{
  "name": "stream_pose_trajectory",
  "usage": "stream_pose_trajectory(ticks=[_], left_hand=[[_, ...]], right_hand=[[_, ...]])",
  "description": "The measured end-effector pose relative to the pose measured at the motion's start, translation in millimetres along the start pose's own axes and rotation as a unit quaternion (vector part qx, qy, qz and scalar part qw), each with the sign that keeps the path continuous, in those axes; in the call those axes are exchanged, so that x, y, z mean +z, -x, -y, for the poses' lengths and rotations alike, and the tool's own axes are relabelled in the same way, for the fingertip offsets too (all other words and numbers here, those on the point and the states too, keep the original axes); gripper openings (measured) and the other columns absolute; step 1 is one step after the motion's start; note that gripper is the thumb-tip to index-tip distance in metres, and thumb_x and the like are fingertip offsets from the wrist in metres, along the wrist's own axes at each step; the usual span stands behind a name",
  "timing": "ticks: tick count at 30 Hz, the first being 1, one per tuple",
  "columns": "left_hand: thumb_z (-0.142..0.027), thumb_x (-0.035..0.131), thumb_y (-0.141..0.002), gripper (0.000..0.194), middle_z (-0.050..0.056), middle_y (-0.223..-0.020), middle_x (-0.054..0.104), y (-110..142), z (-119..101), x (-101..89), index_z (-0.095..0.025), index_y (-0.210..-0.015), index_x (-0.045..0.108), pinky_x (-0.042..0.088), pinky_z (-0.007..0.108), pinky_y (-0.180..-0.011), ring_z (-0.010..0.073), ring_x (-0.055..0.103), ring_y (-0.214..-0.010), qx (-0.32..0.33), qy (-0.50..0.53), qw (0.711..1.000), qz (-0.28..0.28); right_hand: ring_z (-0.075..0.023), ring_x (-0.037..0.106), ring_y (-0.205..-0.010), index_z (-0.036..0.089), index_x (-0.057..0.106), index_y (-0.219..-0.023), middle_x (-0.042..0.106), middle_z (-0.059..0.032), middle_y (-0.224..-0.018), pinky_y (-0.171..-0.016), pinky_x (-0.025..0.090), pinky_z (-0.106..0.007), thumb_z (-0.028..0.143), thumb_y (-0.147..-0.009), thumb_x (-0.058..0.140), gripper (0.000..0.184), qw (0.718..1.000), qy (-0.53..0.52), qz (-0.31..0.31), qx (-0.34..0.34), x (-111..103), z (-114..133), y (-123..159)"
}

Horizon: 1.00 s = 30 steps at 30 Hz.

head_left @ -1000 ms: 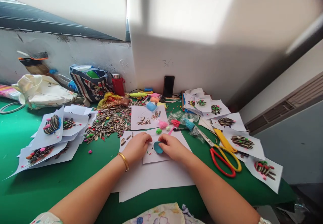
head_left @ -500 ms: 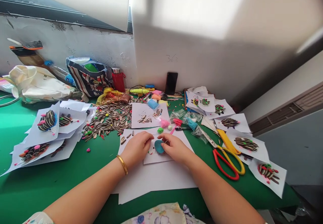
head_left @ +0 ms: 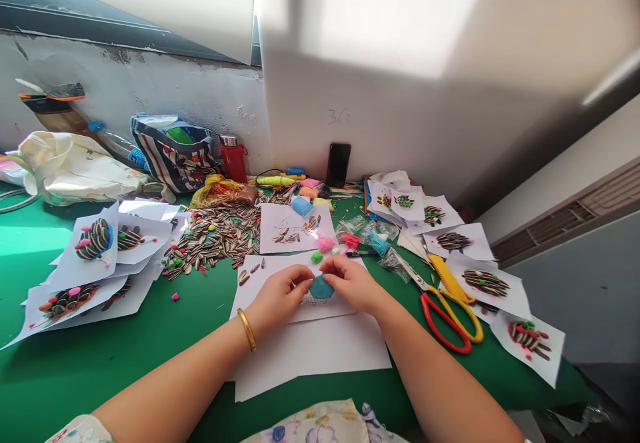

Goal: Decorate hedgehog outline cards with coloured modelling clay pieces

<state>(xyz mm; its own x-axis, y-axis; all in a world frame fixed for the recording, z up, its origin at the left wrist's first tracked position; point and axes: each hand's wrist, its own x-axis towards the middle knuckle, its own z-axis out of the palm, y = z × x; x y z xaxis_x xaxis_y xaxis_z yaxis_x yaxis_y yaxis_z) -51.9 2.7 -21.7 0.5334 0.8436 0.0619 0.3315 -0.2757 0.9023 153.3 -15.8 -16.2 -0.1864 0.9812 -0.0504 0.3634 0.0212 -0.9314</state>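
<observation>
Both of my hands meet over a small white sheet (head_left: 327, 306) on the green table. My left hand (head_left: 280, 293), with a gold bangle at the wrist, has its fingertips pinched at the left edge of a flat blue clay disc (head_left: 321, 288) lying on that sheet. My right hand (head_left: 350, 282) curls over the disc's right side, fingers pressed to its top edge. Larger blank white sheets (head_left: 320, 353) lie under the small one. A few loose sunflower seeds (head_left: 250, 273) rest just left of my left hand.
A heap of sunflower seeds (head_left: 215, 236) spreads behind. Finished seed-and-clay pictures (head_left: 95, 240) are stacked at left, with more seed pictures (head_left: 483, 283) at right. Red and yellow scissors (head_left: 447, 313) lie right of my hands. Clay lumps (head_left: 325, 243), a phone (head_left: 339, 163), a striped bag (head_left: 175, 153) stand by the wall.
Both hands have shifted slightly away from me on the sheet, and their fingertips have closed in around the blue disc. The camera view has tilted a little.
</observation>
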Motion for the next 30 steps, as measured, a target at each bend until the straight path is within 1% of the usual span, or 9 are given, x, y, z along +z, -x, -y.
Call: stream_pose_trajectory(ticks=[2,4,7,9,14,22,30], left_hand=[[-0.027,0.049,-0.091,0.017,0.002,-0.086,0.069,0.3,-4.4,-2.6,-0.021,-0.094,0.065,0.047,0.027,-0.065,0.0160,0.061,-0.072,0.008,-0.042,0.999,0.010],[-0.024,0.049,-0.090,0.017,0.002,-0.086,0.070,0.1,-7.6,-5.0,-0.021,-0.092,0.066,0.046,0.027,-0.069,0.0170,0.062,-0.077,0.019,-0.086,0.996,0.008],[-0.020,0.051,-0.088,0.016,0.002,-0.089,0.071,-0.8,-8.1,-6.6,-0.022,-0.091,0.067,0.046,0.028,-0.074,0.0187,0.062,-0.084,0.039,-0.143,0.989,0.002],[-0.019,0.051,-0.088,0.017,0.001,-0.089,0.071,-1.4,-6.7,-6.4,-0.022,-0.091,0.068,0.046,0.028,-0.075,0.0190,0.062,-0.085,0.047,-0.162,0.986,0.005],[-0.019,0.051,-0.089,0.019,0.001,-0.090,0.072,-1.4,-4.7,-5.1,-0.023,-0.093,0.069,0.045,0.029,-0.076,0.0192,0.062,-0.085,0.049,-0.183,0.982,0.009],[-0.020,0.053,-0.088,0.017,0.001,-0.090,0.071,-2.5,-3.1,-4.5,-0.023,-0.094,0.068,0.045,0.029,-0.075,0.0194,0.063,-0.085,0.047,-0.196,0.979,0.014],[-0.016,0.051,-0.089,0.017,0.003,-0.086,0.069,-4.5,3.0,-4.4,-0.022,-0.092,0.068,0.047,0.032,-0.078,0.0205,0.061,-0.086,0.057,-0.191,0.980,-0.004]], right_hand=[[-0.0167,0.060,-0.084,0.021,0.064,-0.094,0.067,-0.0010,-0.092,-0.077,0.047,-0.030,0.023,-0.082,0.056,0.015,1.000,0.022,0.009,0.007,0.7,-1.5,-0.5],[-0.0164,0.059,-0.081,0.021,0.065,-0.092,0.067,-0.0004,-0.089,-0.074,0.046,-0.029,0.022,-0.083,0.054,0.014,0.999,0.038,0.013,0.007,2.1,-2.9,-0.8],[-0.0162,0.059,-0.080,0.022,0.065,-0.090,0.067,0.0005,-0.087,-0.071,0.045,-0.027,0.021,-0.083,0.052,0.015,0.998,0.068,0.013,0.004,4.0,-4.2,-0.8],[-0.0159,0.058,-0.080,0.022,0.065,-0.089,0.067,0.0012,-0.086,-0.071,0.044,-0.027,0.019,-0.083,0.052,0.016,0.996,0.090,0.014,-0.003,4.9,-4.6,-0.7],[-0.0155,0.058,-0.080,0.023,0.065,-0.088,0.067,0.0015,-0.085,-0.070,0.042,-0.026,0.017,-0.083,0.050,0.017,0.993,0.120,0.015,-0.010,5.7,-4.7,-1.1],[-0.0147,0.059,-0.077,0.022,0.065,-0.087,0.067,0.0017,-0.083,-0.067,0.042,-0.025,0.016,-0.083,0.050,0.017,0.991,0.130,0.017,-0.007,7.6,-5.1,-1.6],[-0.0150,0.059,-0.078,0.023,0.065,-0.088,0.068,0.0021,-0.085,-0.067,0.041,-0.025,0.017,-0.084,0.050,0.016,0.990,0.139,0.013,-0.009,6.7,-5.0,-1.2]])
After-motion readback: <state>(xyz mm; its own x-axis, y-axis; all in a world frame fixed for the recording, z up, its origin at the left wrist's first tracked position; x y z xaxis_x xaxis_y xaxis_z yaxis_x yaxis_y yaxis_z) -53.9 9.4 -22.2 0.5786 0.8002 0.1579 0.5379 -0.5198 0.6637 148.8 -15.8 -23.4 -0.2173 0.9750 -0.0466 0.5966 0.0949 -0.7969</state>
